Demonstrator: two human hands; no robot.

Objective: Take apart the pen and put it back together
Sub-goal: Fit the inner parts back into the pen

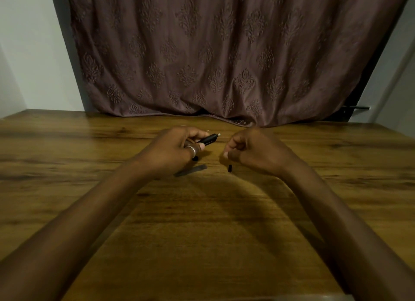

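My left hand (177, 147), with a ring on one finger, grips a black pen body (207, 139) that points up and right and ends in a pale tip. My right hand (249, 150) hovers just to the right with its fingers curled together; whether anything is pinched in them is hidden. Directly below its fingertips a small black pen piece (229, 168) lies on the wooden table (202, 222). A second small black piece (195, 158) rests under my left hand. A long flat dark part (192, 170) lies on the table below my left hand.
A brown patterned curtain (213, 54) hangs behind the table's far edge and drapes onto it. Pale walls stand at both sides. A dark metal handle (354, 109) sticks out at the back right.
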